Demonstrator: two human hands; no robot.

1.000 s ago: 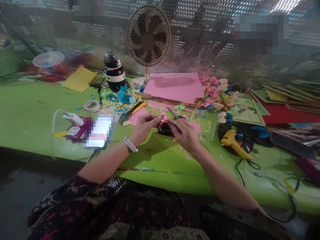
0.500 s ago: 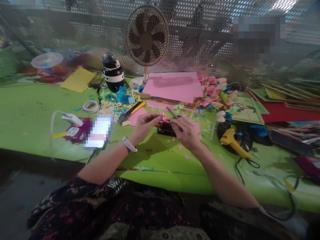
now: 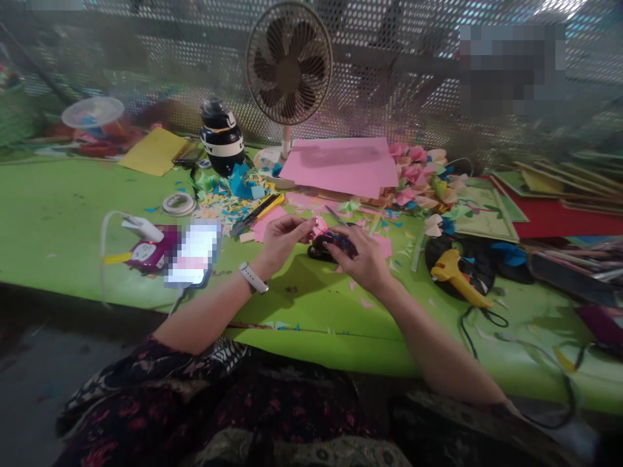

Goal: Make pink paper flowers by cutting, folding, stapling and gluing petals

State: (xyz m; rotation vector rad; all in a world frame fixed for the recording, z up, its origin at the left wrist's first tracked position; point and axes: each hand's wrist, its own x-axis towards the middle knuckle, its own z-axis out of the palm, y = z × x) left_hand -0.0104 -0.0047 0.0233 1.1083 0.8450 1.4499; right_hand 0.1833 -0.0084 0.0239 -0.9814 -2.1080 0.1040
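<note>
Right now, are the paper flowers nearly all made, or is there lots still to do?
A heap of paper flowers already lies finished, with cut scraps nearby. The left hand pinches a small pink piece while the right hand works on it. The big pink sheet is uncut and the glue gun lies untouched, so plenty seems left.

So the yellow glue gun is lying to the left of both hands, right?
No. The head view shows the yellow glue gun lying to the right of both hands, beyond the right hand; the left hand, pinching a pink paper piece, is farther from it.
</note>
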